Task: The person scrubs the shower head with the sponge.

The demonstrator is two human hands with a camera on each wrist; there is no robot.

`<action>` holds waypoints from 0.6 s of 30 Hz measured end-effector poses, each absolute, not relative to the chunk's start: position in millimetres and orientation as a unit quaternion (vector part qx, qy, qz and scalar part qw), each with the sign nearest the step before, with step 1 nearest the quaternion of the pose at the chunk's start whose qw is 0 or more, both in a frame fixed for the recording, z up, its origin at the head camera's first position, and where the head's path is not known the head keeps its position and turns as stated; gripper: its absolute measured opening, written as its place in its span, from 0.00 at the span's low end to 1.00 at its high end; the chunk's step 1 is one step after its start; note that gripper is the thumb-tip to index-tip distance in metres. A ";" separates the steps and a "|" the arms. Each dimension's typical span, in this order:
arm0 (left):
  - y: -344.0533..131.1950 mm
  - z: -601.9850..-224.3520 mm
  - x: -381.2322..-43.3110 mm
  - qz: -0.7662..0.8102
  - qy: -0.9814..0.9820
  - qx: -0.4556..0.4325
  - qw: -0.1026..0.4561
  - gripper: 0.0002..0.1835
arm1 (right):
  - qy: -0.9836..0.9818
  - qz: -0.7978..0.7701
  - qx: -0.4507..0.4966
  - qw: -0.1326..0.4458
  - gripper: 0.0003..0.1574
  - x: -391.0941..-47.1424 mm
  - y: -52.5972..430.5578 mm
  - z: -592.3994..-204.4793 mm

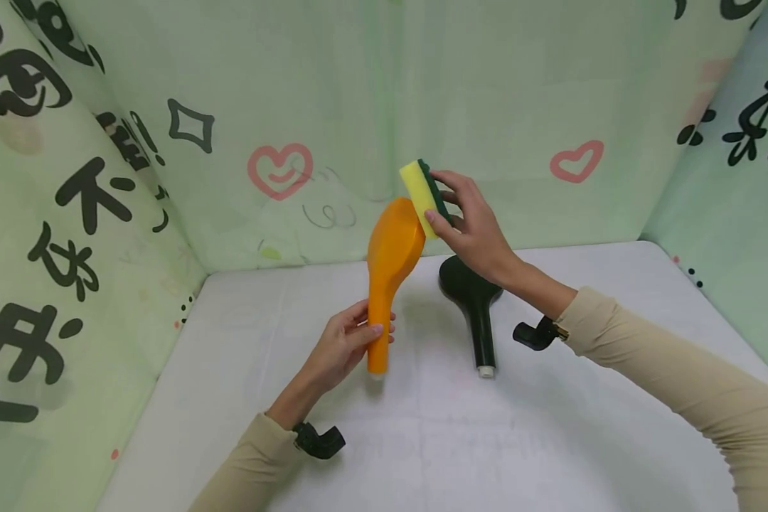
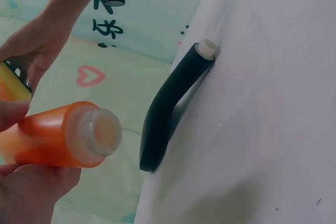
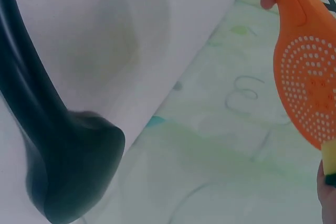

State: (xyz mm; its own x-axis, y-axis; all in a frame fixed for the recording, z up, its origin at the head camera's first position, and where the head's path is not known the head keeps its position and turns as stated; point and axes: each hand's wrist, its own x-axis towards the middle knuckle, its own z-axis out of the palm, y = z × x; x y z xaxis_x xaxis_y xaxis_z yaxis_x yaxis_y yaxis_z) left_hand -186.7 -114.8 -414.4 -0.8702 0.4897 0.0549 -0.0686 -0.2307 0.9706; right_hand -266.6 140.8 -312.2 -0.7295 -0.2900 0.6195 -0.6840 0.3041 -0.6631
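My left hand (image 1: 348, 341) grips an orange handheld shower head (image 1: 393, 242) by its handle, with the head upward and above the table. Its spray face with many small holes shows in the right wrist view (image 3: 310, 72); the pale threaded handle end faces the left wrist camera. Between thumb and fingers, my right hand (image 1: 476, 220) pinches a yellow sponge (image 1: 416, 188) with a dark green scouring side. The sponge's yellow side lies against the upper right edge of the orange head. Below the right hand, a black shower head (image 1: 480, 320) lies on the table.
The table (image 1: 281, 313) has a white cover. Pale green curtains (image 1: 384, 92) with hearts and black lettering enclose its back and sides. Each wrist wears a black camera mount (image 1: 320, 441).
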 end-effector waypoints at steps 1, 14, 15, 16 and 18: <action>-113.8 -413.9 -187.0 0.759 0.598 0.178 0.185 0.25 | -0.779 0.500 0.318 0.206 0.36 -266.4 139.7 -312.9; -104.2 -414.6 -185.7 0.744 0.586 0.226 0.230 0.21 | -0.744 0.410 0.457 0.263 0.43 -253.6 122.4 -325.3; -103.8 -414.4 -185.8 0.745 0.582 0.227 0.234 0.21 | -0.746 0.396 0.467 0.262 0.43 -252.4 121.4 -326.7; -103.7 -414.3 -185.7 0.745 0.581 0.227 0.237 0.22 | -0.746 0.382 0.479 0.261 0.44 -251.1 120.5 -328.4; -104.1 -414.2 -185.7 0.748 0.576 0.226 0.240 0.22 | -0.745 0.353 0.504 0.257 0.44 -248.3 119.0 -332.1</action>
State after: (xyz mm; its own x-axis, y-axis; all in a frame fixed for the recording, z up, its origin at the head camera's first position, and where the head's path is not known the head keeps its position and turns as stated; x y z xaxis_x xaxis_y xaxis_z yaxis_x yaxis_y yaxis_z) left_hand -185.7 -104.1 -414.2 -0.7824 0.6198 0.0609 -0.0994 -0.2208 0.9702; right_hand -248.3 119.0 -332.1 -0.3596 -0.5707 0.7382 -0.9327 0.2423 -0.2670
